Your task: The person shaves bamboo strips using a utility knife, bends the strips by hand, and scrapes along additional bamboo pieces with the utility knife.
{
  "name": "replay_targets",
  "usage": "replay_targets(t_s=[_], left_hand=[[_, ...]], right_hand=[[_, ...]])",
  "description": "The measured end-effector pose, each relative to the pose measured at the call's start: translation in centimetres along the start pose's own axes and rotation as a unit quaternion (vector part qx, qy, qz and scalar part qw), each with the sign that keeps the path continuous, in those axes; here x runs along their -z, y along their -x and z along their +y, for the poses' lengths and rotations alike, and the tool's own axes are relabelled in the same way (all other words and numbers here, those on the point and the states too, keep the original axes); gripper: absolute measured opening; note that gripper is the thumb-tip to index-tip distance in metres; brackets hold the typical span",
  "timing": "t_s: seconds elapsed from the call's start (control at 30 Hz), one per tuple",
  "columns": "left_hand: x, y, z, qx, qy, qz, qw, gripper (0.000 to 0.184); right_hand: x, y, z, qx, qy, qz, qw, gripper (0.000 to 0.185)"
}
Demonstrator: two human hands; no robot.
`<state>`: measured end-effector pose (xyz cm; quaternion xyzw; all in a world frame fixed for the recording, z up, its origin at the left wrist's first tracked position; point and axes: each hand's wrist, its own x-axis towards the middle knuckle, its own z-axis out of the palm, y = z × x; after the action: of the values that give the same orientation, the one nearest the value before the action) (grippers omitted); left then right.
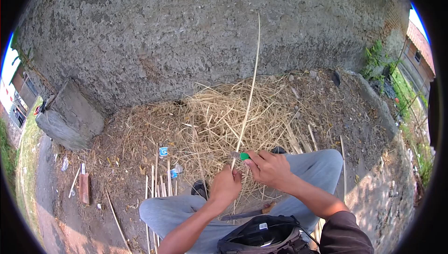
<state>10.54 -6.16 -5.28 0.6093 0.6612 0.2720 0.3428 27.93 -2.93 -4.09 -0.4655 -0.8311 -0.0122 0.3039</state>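
My left hand (225, 186) is closed around the lower end of a long, thin bamboo strip (251, 93), which slants up and away towards the wall. Just to its right, my right hand (269, 167) grips a small tool with a green handle (244, 156). The tool's short metal end touches or lies very near the strip, just above my left fingers; its exact kind is not clear. Below the hands, between my legs, lies a large knife (247, 214) with a wooden handle. A heap of pale shavings (224, 118) spreads on the ground beyond my hands.
A rough grey wall (196, 34) rises ahead, with a concrete block (74, 116) at left. Several cut strips (163, 186) lie left of my legs, near a blue packet (163, 151) and a reddish-brown piece (84, 187). A black bag (261, 237) rests at my waist.
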Motion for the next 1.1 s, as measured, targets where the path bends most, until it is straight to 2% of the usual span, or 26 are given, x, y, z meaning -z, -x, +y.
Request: replay_targets(t_s=[0.1,0.17,0.2,0.27,0.4,0.47,0.73,0.8,0.87,0.9,1.03,1.1], left_hand=[[-0.4,0.3,0.0,0.004,-0.007,-0.009,1.000,0.020],[-0.8,0.5,0.4,0.006,-0.016,-0.011,1.000,0.019],[-0.9,0.5,0.5,0.006,-0.026,-0.011,1.000,0.018],[-0.9,0.4,0.4,0.006,-0.042,-0.008,0.999,0.017],[-0.3,0.8,0.9,-0.005,-0.051,-0.009,0.999,0.018],[-0.5,0.9,0.4,-0.006,-0.065,-0.003,0.998,0.018],[1.2,0.4,-0.4,0.001,-0.074,0.026,0.997,0.016],[1.4,0.3,-0.5,-0.029,-0.045,0.010,0.999,0.023],[1.3,0.4,-0.4,-0.027,-0.041,-0.001,0.999,0.023],[1.0,0.5,-0.3,-0.022,-0.037,-0.016,0.999,0.022],[-0.4,0.4,0.1,-0.024,-0.035,-0.044,0.998,0.021],[-0.6,1.1,1.0,-0.006,0.042,-0.083,0.996,0.019]], right_hand=[[0.7,-1.4,1.0,0.013,0.030,-0.026,0.999,0.028],[1.0,-2.9,2.8,-0.050,-0.006,-0.005,0.999,0.027],[0.8,-2.9,2.9,-0.051,-0.005,-0.005,0.999,0.027],[0.4,-3.3,3.3,-0.024,-0.024,0.028,0.999,0.026],[-0.2,-4.1,4.3,-0.037,0.002,0.031,0.999,0.026],[-0.7,-5.1,5.5,-0.038,-0.043,0.052,0.997,0.024],[-2.1,-6.3,4.4,-0.026,-0.057,0.056,0.996,0.025],[-1.9,-6.2,4.1,-0.014,-0.059,0.076,0.995,0.028],[-0.5,-5.6,3.6,-0.054,0.008,-0.084,0.995,0.028],[0.3,-5.7,3.6,-0.047,0.045,-0.125,0.990,0.031],[-0.1,-5.6,6.1,-0.057,0.133,-0.144,0.979,0.025],[-0.2,-5.5,7.2,-0.055,0.207,-0.142,0.966,0.019]])
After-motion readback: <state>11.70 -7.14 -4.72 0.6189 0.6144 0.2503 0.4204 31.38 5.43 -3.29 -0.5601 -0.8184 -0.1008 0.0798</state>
